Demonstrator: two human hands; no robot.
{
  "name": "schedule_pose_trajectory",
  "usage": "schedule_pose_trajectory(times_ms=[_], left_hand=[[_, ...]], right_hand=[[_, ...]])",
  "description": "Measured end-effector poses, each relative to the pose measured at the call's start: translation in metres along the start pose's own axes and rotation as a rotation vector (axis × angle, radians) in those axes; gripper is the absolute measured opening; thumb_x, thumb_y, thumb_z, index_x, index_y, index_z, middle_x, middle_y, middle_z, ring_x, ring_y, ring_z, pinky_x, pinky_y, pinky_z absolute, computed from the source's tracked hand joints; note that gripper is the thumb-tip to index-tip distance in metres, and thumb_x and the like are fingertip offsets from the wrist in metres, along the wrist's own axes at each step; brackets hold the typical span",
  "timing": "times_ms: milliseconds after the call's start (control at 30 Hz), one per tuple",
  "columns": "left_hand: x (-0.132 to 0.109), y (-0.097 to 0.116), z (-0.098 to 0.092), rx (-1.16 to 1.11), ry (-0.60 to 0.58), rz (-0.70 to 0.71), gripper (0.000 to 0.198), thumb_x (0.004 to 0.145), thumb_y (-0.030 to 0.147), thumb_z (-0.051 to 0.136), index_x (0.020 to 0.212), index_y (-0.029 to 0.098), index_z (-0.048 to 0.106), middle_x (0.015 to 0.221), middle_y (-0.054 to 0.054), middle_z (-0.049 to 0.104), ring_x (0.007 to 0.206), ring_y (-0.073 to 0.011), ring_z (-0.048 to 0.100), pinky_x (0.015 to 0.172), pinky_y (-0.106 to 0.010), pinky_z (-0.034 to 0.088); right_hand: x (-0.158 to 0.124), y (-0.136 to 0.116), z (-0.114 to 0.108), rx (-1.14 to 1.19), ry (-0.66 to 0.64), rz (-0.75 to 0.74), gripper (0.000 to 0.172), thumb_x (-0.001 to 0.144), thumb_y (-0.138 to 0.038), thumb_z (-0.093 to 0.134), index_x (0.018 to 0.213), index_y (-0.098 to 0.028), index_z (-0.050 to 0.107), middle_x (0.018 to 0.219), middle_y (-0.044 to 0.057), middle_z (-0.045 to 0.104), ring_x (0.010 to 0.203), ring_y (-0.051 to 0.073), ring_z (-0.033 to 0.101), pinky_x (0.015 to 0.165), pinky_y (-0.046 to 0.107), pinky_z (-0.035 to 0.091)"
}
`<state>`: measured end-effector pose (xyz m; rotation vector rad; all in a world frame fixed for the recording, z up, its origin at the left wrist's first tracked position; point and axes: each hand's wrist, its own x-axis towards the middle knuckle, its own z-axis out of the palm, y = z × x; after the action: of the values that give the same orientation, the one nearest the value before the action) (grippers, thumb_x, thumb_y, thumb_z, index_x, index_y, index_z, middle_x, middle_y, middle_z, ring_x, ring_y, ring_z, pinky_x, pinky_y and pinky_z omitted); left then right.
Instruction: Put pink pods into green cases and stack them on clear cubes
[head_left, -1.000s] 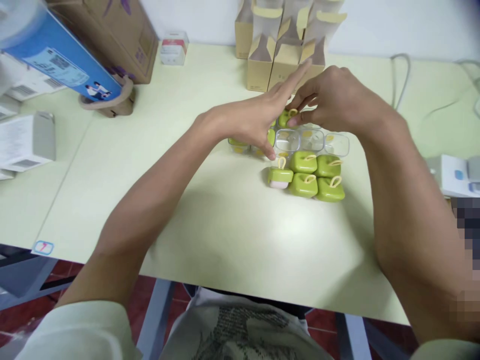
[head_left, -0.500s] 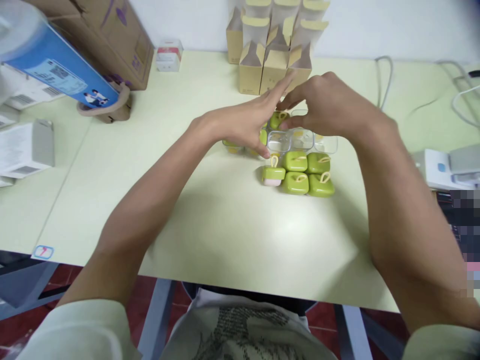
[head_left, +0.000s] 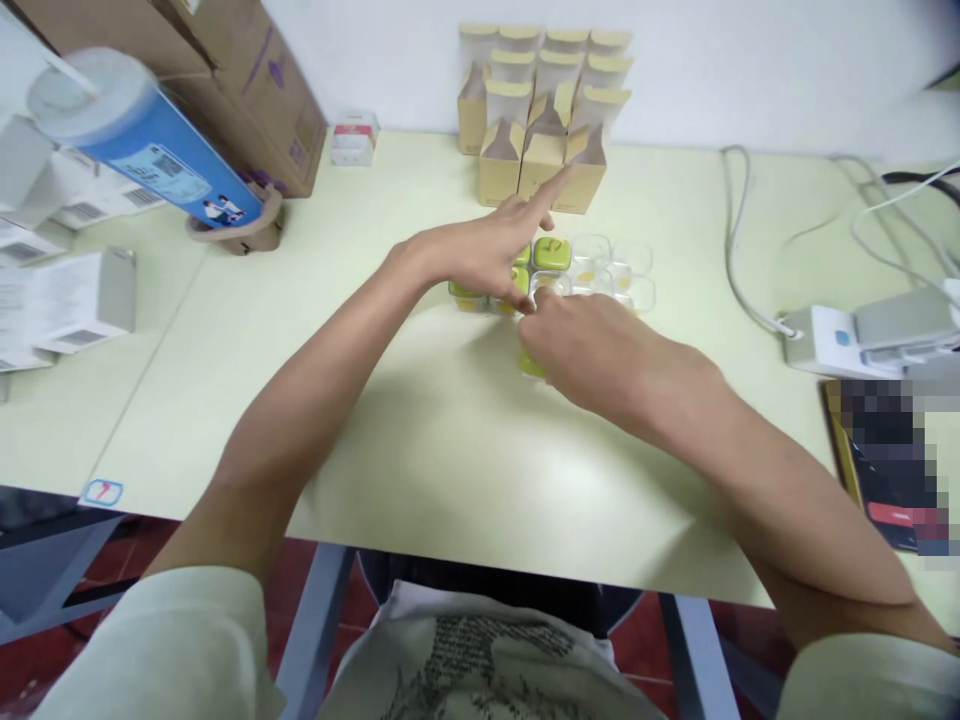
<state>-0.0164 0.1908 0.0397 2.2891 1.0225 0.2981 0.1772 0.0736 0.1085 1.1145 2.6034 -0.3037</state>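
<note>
Small clear square containers (head_left: 609, 262) stand in a cluster on the pale green table (head_left: 420, 450); one at the back carries a green lid (head_left: 551, 253) with a yellow loop. My left hand (head_left: 487, 250) hovers over the cluster's left side, fingers stretched out, index pointing far. My right hand (head_left: 592, 345) lies over the near green lids and hides most of them; one green edge (head_left: 531, 366) shows under it. Its fingers curl down, and what they grip is hidden.
Tan cardboard boxes (head_left: 540, 110) stand in rows at the back by the wall. A blue tube (head_left: 142, 150) on a holder, brown cartons (head_left: 247, 70) and white boxes (head_left: 67, 300) sit at the left. Grey cables (head_left: 739, 250) and a white device (head_left: 862, 335) lie at the right.
My right hand has come from the back of the cluster toward me, down onto the near green lids. The lidded container at the back is now uncovered. The camera has tilted up.
</note>
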Motion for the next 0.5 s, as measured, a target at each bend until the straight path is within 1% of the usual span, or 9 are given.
schedule_pose_trajectory(times_ms=[67,133,233,267,300,333,400,467,500], left_hand=[[0.001,0.002,0.002,0.012,-0.007,-0.012,0.153,0.064,0.044,0.086,0.2,0.045,0.015,0.181,-0.006,0.069,0.181,-0.042,0.048,0.142,-0.06,0.05],[0.001,0.009,0.004,0.027,-0.017,-0.036,0.151,0.063,0.042,0.084,0.2,0.041,0.02,0.182,-0.01,0.067,0.178,-0.0441,0.051,0.14,-0.06,0.051],[0.001,0.019,0.006,0.053,-0.027,-0.072,0.153,0.063,0.046,0.083,0.2,0.025,0.021,0.186,-0.02,0.061,0.172,-0.0487,0.055,0.137,-0.061,0.054],[0.001,0.021,0.007,0.054,-0.034,-0.074,0.154,0.064,0.05,0.084,0.201,0.023,0.018,0.186,-0.019,0.06,0.17,-0.0495,0.057,0.136,-0.061,0.054],[0.001,0.021,0.007,0.049,-0.044,-0.066,0.156,0.065,0.054,0.085,0.201,0.024,0.015,0.188,-0.017,0.06,0.169,-0.0497,0.057,0.136,-0.061,0.055],[0.001,0.02,0.007,0.038,-0.047,-0.049,0.159,0.065,0.057,0.086,0.201,0.026,0.011,0.19,-0.014,0.059,0.169,-0.0497,0.056,0.136,-0.061,0.055],[0.002,0.014,0.009,0.003,-0.029,-0.001,0.164,0.063,0.06,0.089,0.202,0.03,0.006,0.194,-0.009,0.055,0.172,-0.0492,0.055,0.138,-0.059,0.054],[0.004,0.006,0.011,-0.025,0.004,0.02,0.168,0.062,0.061,0.093,0.202,0.031,0.004,0.196,-0.011,0.053,0.176,-0.0492,0.053,0.139,-0.057,0.054],[0.004,0.004,0.012,-0.034,0.012,0.019,0.169,0.062,0.062,0.094,0.202,0.031,0.004,0.196,-0.013,0.052,0.177,-0.0494,0.053,0.139,-0.057,0.053]], right_hand=[[0.001,-0.001,0.002,0.009,0.012,-0.008,0.013,0.106,-0.02,0.076,0.108,-0.019,0.089,0.114,0.022,0.085,0.109,0.047,0.087,0.092,0.06,0.073],[0.0,-0.001,0.0,-0.015,-0.028,-0.006,0.019,0.1,-0.012,0.075,0.111,-0.021,0.089,0.114,0.02,0.086,0.111,0.046,0.086,0.095,0.057,0.069],[-0.003,0.007,-0.009,0.006,-0.085,-0.021,0.031,0.094,-0.005,0.076,0.116,-0.025,0.088,0.111,0.014,0.087,0.104,0.04,0.085,0.088,0.049,0.063],[-0.005,0.014,-0.014,0.032,-0.086,-0.026,0.034,0.094,-0.005,0.078,0.119,-0.025,0.088,0.112,0.012,0.087,0.103,0.039,0.084,0.085,0.047,0.061],[-0.006,0.024,-0.019,0.057,-0.072,-0.024,0.034,0.094,-0.007,0.081,0.121,-0.026,0.087,0.112,0.011,0.088,0.102,0.038,0.083,0.083,0.046,0.06],[-0.008,0.034,-0.024,0.079,-0.036,-0.013,0.033,0.095,-0.009,0.083,0.122,-0.027,0.087,0.111,0.009,0.088,0.102,0.036,0.083,0.082,0.045,0.059],[-0.012,0.057,-0.032,0.096,0.085,0.047,0.023,0.098,-0.015,0.086,0.116,-0.029,0.085,0.107,0.008,0.088,0.098,0.034,0.081,0.082,0.045,0.058],[-0.013,0.076,-0.035,0.113,0.198,0.136,0.017,0.099,-0.018,0.085,0.113,-0.028,0.084,0.105,0.01,0.088,0.099,0.035,0.082,0.086,0.047,0.059],[-0.012,0.082,-0.034,0.131,0.234,0.163,0.017,0.099,-0.018,0.085,0.114,-0.027,0.083,0.104,0.011,0.089,0.101,0.036,0.083,0.088,0.047,0.059]])
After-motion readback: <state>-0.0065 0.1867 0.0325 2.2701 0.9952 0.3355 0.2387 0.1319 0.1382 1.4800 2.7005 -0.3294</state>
